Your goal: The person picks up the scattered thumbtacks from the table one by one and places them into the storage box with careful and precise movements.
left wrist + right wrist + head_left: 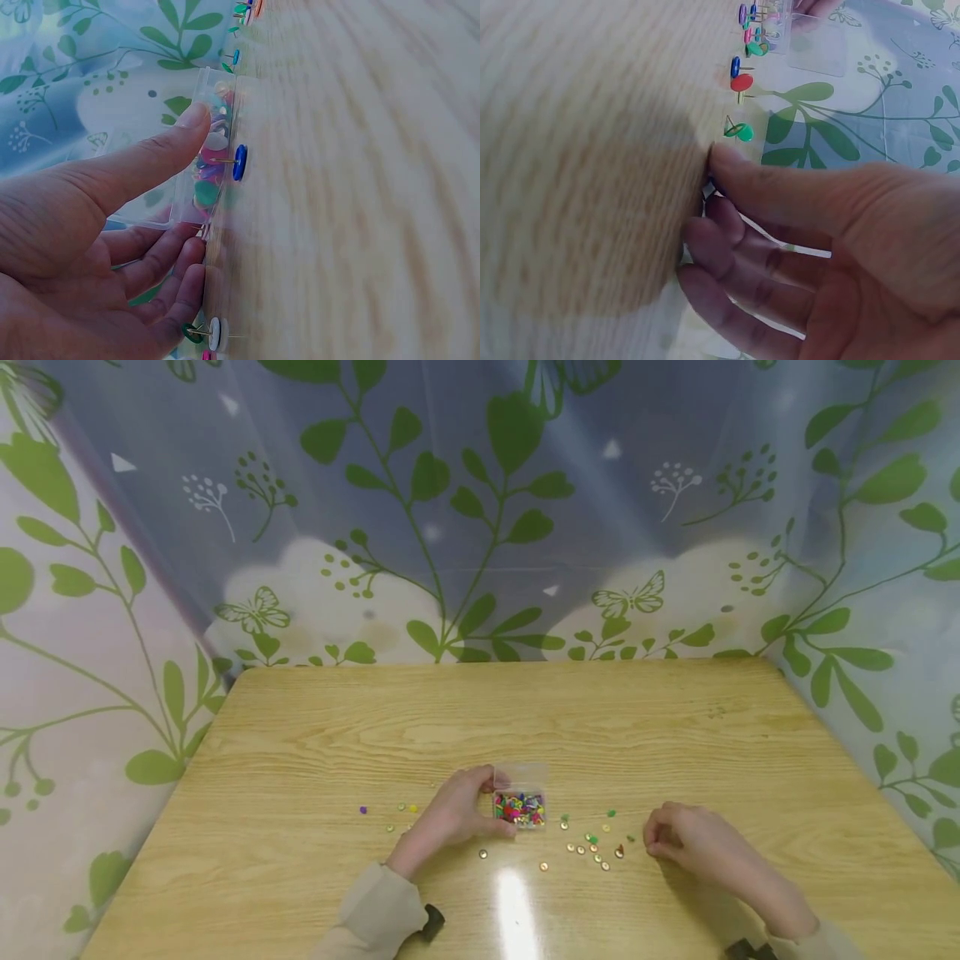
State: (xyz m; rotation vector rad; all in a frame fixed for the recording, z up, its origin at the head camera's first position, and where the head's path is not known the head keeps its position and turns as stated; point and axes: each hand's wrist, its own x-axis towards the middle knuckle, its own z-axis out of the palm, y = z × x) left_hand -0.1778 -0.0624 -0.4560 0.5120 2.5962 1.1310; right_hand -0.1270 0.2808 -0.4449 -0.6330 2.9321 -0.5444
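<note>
A small clear plastic box (545,814) full of colourful thumbtacks (520,808) stands on the table with its lid (522,772) raised. My left hand (461,810) grips the box, thumb at the near side and fingers at the far side. A blue thumbtack (240,163) lies close to the box in the left wrist view. My right hand (693,839) is down on the table right of the scattered tacks. Its thumb and forefinger pinch a small dark thing, apparently a thumbtack, mostly hidden. A green tack (742,132) and a red tack (742,82) lie beyond the thumb.
Several loose thumbtacks (597,858) lie spread between the box and my right hand, many with points upward. More tacks, one purple (363,810), lie left of my left forearm. The wooden table (337,718) ends at a leaf-patterned curtain (465,527).
</note>
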